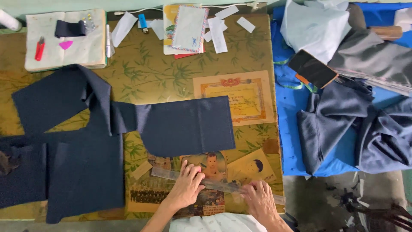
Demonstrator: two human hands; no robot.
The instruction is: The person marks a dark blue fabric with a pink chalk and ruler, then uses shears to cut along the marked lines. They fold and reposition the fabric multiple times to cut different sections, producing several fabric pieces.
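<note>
Both my hands are flat on the clear plastic ruler (214, 184) at the near edge of the table (141, 77): my left hand (187, 185) presses it with fingers spread, my right hand (257, 198) rests on it with fingers loosely curled, gripping nothing else. The dark navy fabric panel (189, 124) lies just beyond. I judge I'm about to lift the ruler, which calls for pinching its edge and carrying it onto the cloth

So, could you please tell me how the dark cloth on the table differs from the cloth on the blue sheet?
The table cloth lies flat and spread out; the sheet cloth is crumpled in folds. The table cloth is navy; the sheet cloth looks greyer. Both are dark fabric, and neither hand touches them.
</note>
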